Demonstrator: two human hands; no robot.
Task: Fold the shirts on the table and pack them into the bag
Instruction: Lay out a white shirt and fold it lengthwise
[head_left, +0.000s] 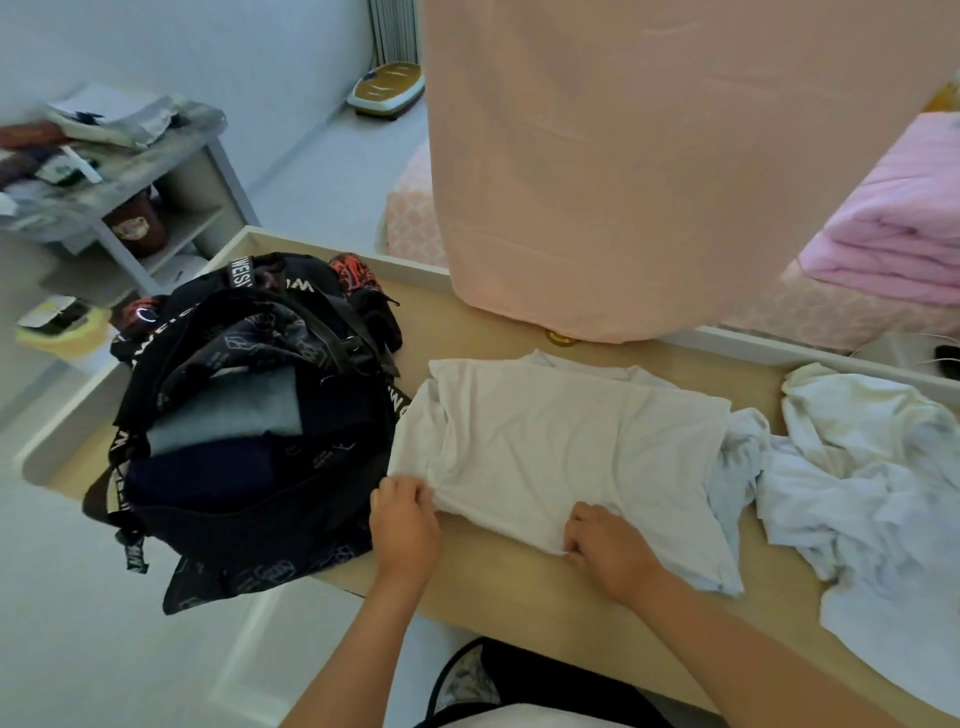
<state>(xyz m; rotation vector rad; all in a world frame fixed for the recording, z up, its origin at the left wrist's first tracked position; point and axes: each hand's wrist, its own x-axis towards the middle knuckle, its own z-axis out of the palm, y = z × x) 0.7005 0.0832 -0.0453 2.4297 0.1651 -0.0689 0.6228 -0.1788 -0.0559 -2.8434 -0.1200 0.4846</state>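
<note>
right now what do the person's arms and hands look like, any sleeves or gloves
Left hand and right hand are bare: no gloves, no ring, watch or bracelet showing. Left forearm and right forearm are uncovered as far as the picture shows, so no sleeve is in view.

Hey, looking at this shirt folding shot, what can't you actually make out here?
1. Head view: the crumpled pile of white clothes is tangled and runs off the right edge, so how many pieces it holds is unclear.
2. Head view: the gold object is mostly hidden by the hanging peach cloth.
3. Head view: the bag shows only its top folded clothes, which hide anything beneath them.
</note>
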